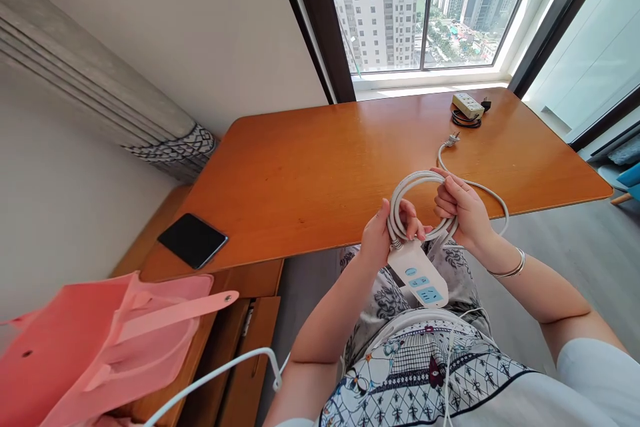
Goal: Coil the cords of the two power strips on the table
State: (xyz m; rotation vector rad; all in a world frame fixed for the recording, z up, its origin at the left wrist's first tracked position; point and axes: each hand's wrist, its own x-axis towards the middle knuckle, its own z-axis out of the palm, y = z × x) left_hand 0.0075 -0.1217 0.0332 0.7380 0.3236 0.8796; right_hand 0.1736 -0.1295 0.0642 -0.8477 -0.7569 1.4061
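Note:
Both hands hold a white cable (416, 177) wound into a loop of several turns, above my lap at the table's front edge. My left hand (395, 230) is closed round the left side of the coil, close to where the cable enters the power strip. The white power strip (419, 273) with blue socket faces hangs below that hand. My right hand (461, 207) pinches the coil's right side. From there the loose end of the cable curves over the table's edge and back to a plug (452, 139) lying on the tabletop.
On the brown wooden table (300, 173) a black tablet (193, 241) lies at the left. A small cream power strip (468, 105) with a bundled black cord sits at the back right. A pink bag (115, 347) stands at the lower left, beside wooden drawers (250, 347). Behind the table is a window.

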